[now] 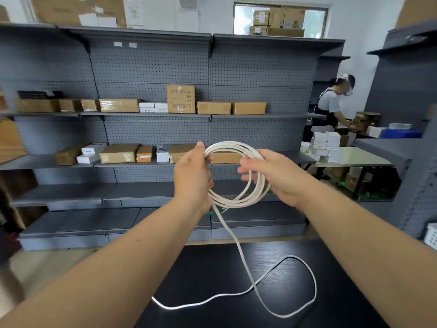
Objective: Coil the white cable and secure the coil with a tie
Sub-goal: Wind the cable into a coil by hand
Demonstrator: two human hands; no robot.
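A white cable (pixel 236 200) is wound into a round coil of several loops held up in the air in front of me. My left hand (pixel 192 176) grips the coil's left side, thumb over the strands. My right hand (pixel 275 175) holds the right side, fingers curled round the loops. One loose strand drops from the bottom of the coil onto the black table (pixel 212 268), where it lies in a wide open loop with its end near the table's left edge. No tie shows anywhere in view.
Grey pegboard shelving (pixel 153 67) with cardboard and white boxes stands just beyond the table. A person (pixel 331 107) works at a light table stacked with white boxes (pixel 326 147) at the right. Another grey shelf unit (pixel 416 174) stands close on the right.
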